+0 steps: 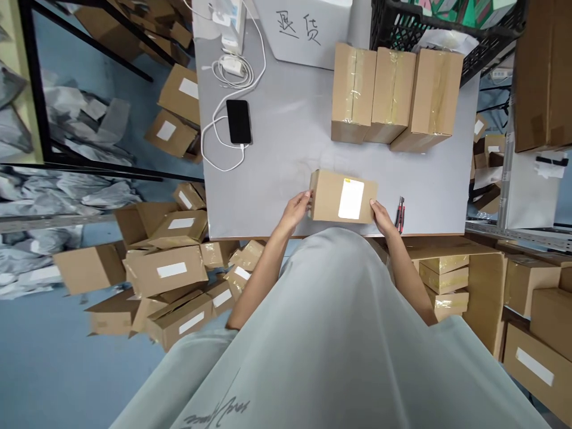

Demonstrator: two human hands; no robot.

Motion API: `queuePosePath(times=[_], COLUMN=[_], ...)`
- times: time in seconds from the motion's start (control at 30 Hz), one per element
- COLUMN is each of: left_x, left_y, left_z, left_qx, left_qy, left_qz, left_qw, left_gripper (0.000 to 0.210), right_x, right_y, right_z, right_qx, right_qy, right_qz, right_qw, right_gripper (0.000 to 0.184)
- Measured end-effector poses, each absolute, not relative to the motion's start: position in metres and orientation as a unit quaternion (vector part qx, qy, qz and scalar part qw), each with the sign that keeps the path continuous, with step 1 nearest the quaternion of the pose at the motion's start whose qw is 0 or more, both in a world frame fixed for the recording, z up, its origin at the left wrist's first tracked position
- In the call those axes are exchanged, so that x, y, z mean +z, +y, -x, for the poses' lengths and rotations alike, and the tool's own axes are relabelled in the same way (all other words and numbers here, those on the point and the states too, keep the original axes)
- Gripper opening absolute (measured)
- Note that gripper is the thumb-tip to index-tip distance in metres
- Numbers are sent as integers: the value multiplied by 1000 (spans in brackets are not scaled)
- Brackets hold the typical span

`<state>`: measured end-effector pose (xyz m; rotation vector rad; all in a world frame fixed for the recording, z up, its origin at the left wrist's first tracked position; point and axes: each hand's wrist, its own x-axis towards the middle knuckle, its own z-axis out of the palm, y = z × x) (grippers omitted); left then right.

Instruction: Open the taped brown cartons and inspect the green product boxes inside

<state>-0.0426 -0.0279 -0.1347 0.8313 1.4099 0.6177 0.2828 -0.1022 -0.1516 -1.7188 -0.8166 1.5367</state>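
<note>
A small brown cardboard box [328, 196] with a white label [351, 198] on its face is at the front of the grey table [286, 143]. My left hand [295, 211] grips its left end, the fingers partly hidden behind the edge. At the opposite end my right hand [382, 215] holds the lower right corner, thumb on the face. Just right of that hand lies a red and black utility knife [400, 214]. Three taped cardboard boxes [390, 95] stand side by side farther back on the right.
A black phone [239, 122] with a white cable [223, 168] lies at the left, below a power strip [231, 30]. A white box [308, 30] and a black crate [402, 27] stand at the back. Cardboard boxes [170, 268] pile up on the floor at left; an open carton [485, 292] sits at right.
</note>
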Motion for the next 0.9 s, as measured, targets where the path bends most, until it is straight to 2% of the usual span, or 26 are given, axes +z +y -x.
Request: queuePosePath(times=[0.1,0.2,0.33,0.4,0.5,0.6,0.77,0.9], left_x=[-133,-134,-130,-125,-117,-111,-104,-103], left_y=[-22,-19,-27,-33,-38,-39,-37,-38], left_z=[36,29,20,15,4,-9,-20,-18], left_qx=[274,234,240,247,251,256,247,246], left_qy=[649,647,570,558,541,526,509,508], left_qz=[-370,-349,-373,-384,-388,-393,-410,-419], left_qw=[606,637,691,693,703,709,715,711], left_gripper=[48,49,50,52,54,56,60,61], right_x=[-156,-157,-137,-118,-86,-65,-59,-59], right_y=[-107,-108,-111,-116,-125,-127,-124,-125], right_z=[-301,-311,-314,-309,-292,-273,-265,-266], right_qx=[610,589,407,348,384,414,409,414], right_qy=[-284,-269,-273,-306,-364,-391,-381,-390], right_qz=[651,678,804,812,760,733,739,730], right_qw=[350,347,337,356,378,372,377,379], right_gripper=[88,83,75,73,69,73,86,83])
